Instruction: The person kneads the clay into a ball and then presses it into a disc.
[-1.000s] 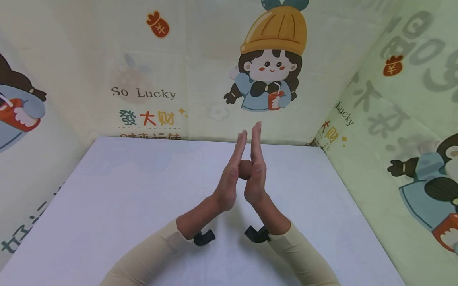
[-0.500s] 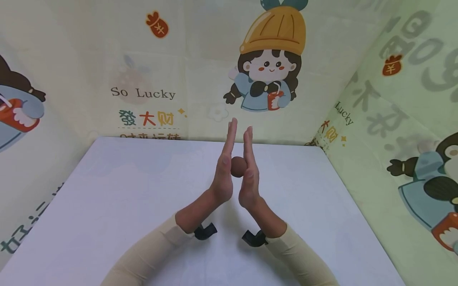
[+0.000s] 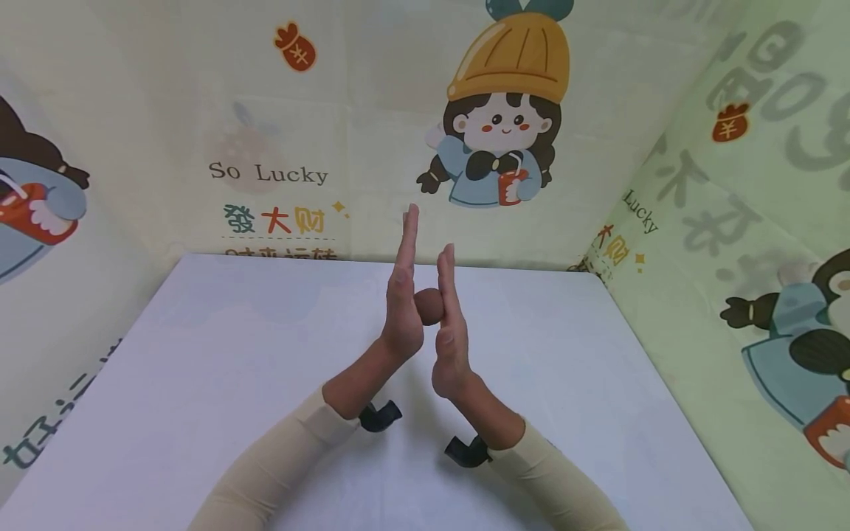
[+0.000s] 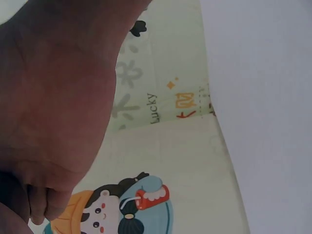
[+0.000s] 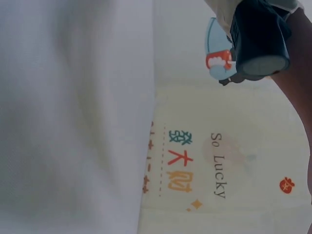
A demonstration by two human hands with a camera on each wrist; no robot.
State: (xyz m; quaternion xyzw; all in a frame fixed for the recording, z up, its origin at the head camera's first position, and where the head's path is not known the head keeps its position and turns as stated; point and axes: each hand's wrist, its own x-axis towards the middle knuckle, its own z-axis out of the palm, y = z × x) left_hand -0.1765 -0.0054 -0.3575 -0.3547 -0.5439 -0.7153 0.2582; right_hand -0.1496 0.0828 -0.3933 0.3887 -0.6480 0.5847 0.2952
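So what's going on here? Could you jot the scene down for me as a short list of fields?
Left hand: left hand, fingers straight, palm pressed on the ball
Right hand: right hand, fingers straight, palm pressed on the ball from the other side
Between the palms: brown ball, held above the table
Surface: white table
Backdrop: cartoon cloth reading So Lucky
Sleeves: beige

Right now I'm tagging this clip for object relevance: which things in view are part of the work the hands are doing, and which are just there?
In use:
- small round brown clay-like ball, pressed between the two flat palms
- left hand, fingers straight
- right hand, fingers straight

Just there:
- flat white tabletop
- pale green cartoon-printed backdrop
- black wrist-worn camera mounts
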